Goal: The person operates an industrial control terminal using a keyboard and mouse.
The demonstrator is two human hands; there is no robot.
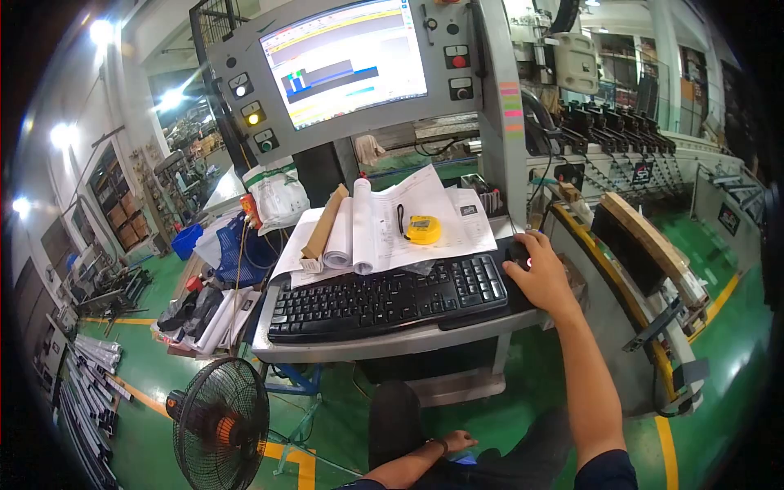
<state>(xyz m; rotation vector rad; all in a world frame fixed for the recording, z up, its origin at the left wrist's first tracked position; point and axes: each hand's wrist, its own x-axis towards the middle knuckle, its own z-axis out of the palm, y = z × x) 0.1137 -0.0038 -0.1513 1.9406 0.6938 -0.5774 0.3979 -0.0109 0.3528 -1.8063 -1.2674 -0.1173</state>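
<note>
Right hand (539, 273) is on the black computer mouse (519, 254), right of center in the frame. Palm down, fingers part-bent and loosely wrapped over it; whether a button is pressed can't be told. Left hand (459, 441) is low in the frame, over the lap, fingers loosely curled, near a small blue item (465, 457); can't tell if it holds anything.

Progress, as judged: on-screen work looks underway. The bright monitor (351, 41), top center, is on, with a yellow strip, grey and blue bars and a small green mark; text too small to read. No readable sign of completion, so what is done and what is left can't be told.

Mouse look: small, dark, rounded, mostly covered by the fingers, a reddish glow at its side. It sits on the right end of the grey metal desk (384, 351), just beside the long black keyboard (392, 298), which has no hand on it.

Behind the keyboard: white printed sheets (425, 196) with a yellow tape measure (423, 229) on top, black strap attached; left of it, rolled white papers (363, 237) and a brown strip (325, 224). Black-caged fan (220, 433) at lower left.
</note>
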